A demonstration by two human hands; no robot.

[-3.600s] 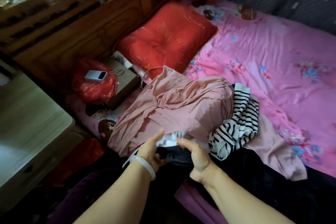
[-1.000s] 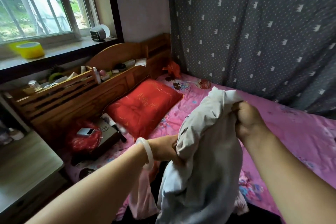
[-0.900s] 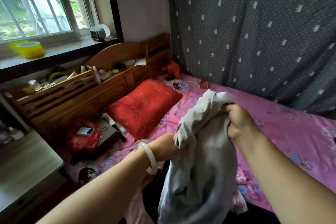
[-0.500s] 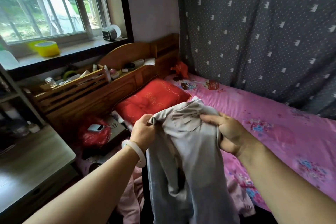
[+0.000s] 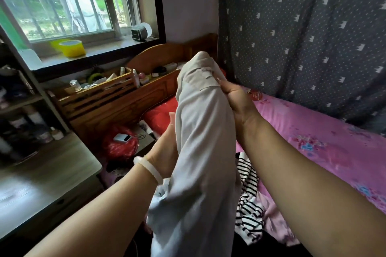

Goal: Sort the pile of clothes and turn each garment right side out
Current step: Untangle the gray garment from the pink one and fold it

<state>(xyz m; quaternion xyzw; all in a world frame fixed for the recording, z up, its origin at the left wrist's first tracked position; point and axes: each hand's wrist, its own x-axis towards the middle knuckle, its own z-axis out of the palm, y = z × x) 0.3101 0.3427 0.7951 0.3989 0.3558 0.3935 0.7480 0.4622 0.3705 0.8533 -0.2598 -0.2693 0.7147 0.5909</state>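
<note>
It looks just begun: the right grip [image 5: 238, 104] pinches one grey garment [image 5: 202, 152], the left grip [image 5: 165, 152] I cannot tell, and the pile [image 5: 248, 208] waits.

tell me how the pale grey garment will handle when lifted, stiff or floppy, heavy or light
Probably floppy: the garment hangs in soft folds below the right hand gripping its top. Likely light, since that grip seems to carry much of it. Released, it would probably slump and bunch, as it does by the left hand.
</note>
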